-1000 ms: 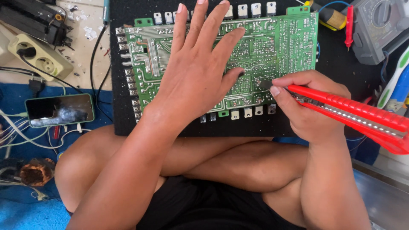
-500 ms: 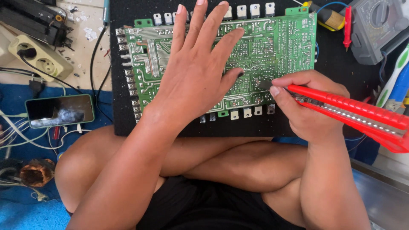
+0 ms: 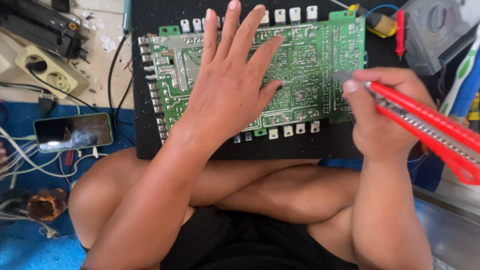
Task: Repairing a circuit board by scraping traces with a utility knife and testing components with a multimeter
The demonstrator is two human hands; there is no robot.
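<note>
2 hands: both on or at 1 green circuit board (image 3: 310, 65), which lies solder side up on a black mat (image 3: 300, 145) across the person's crossed legs
Left hand (image 3: 230, 85): spread wide and flat, fingers fanned, palm pressing on the middle of the board; it grips nothing, and the press looks meant to keep the board from sliding
Right hand (image 3: 380, 115): closed around a red utility knife (image 3: 430, 130), thumb and forefinger pinched near the tip, so the short blade meets the board's right part under fine control
Knife body: runs away to the lower right, clear of the board
Board edges: rows of white tabbed parts stick out along the top, left and bottom
Mat: dark and speckled with pale crumbs, a soft bed under the board
Left of the mat: a phone (image 3: 74, 131) with a green rim on blue cloth, a beige socket strip (image 3: 47, 74) with 1 plug in it, loose cables, a copper coil (image 3: 46, 202) lower down
Upper right: a grey meter (image 3: 440, 30) with a red probe (image 3: 400, 32) just beside it
Floor: pale tile at the top left, strewn with small scraps
</note>
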